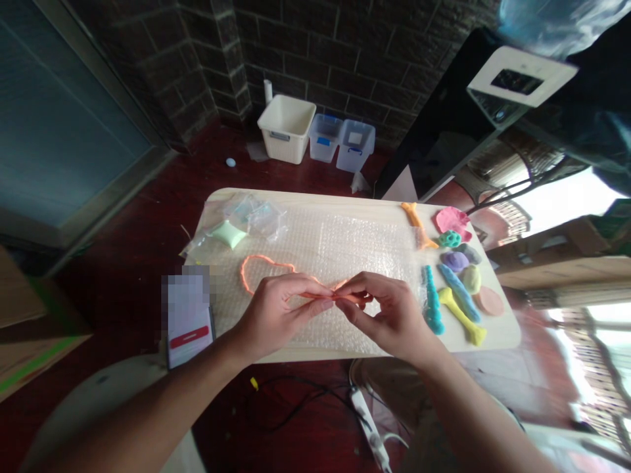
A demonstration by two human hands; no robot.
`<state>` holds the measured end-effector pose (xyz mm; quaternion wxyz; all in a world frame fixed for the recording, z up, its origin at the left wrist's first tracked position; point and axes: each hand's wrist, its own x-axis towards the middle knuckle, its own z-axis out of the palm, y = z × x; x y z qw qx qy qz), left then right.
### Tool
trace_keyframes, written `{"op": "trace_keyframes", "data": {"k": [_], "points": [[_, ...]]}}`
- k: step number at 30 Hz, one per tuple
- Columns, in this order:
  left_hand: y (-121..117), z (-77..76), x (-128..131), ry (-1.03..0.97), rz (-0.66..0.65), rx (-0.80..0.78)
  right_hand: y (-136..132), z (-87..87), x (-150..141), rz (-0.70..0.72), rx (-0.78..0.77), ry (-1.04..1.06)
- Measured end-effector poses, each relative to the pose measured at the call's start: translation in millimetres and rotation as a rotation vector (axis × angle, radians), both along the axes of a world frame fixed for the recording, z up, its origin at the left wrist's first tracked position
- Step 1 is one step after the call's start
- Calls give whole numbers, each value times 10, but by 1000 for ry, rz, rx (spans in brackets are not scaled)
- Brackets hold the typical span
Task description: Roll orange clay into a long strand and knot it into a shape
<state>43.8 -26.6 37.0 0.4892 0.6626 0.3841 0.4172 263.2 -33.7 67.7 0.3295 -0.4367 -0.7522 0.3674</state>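
A long orange strand of modelling clay (269, 258), twisted like a rope, curves in a loop over the bubble wrap (367, 246). My left hand (280, 307) pinches part of it between thumb and fingertips, just above the wrap. Close beside, almost tip to tip, my right hand (389, 309) is closed on the same strand. The fingers partly cover the clay between them. To the right of my right hand lies a teal bumpy clay strip (432, 302), with a yellow clay bone (462, 316) and a blue clay roll (459, 292) beside it.
Farther right are an orange clay bone (418, 225), a pink clay piece (451, 222) and a purple lump (454, 261). A light green packet (227, 233) and clear plastic bags (261, 213) lie back left. A phone (187, 322) sits at the left edge. Bins (288, 131) stand behind the table.
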Motion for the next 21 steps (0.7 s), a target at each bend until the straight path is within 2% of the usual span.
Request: {"op": "trace_keyframes", "data": {"k": [6, 10, 16, 21], "points": [[-22, 30, -12, 28, 18, 32, -6, 3, 7, 54, 15, 3], [-34, 8, -9, 27, 13, -18, -24, 17, 13, 23, 51, -29], [-35, 15, -16, 45, 54, 26, -43, 5, 22, -4, -21, -6], [-47, -5, -15, 0, 29, 39, -48, -1, 8, 2, 41, -9]]}}
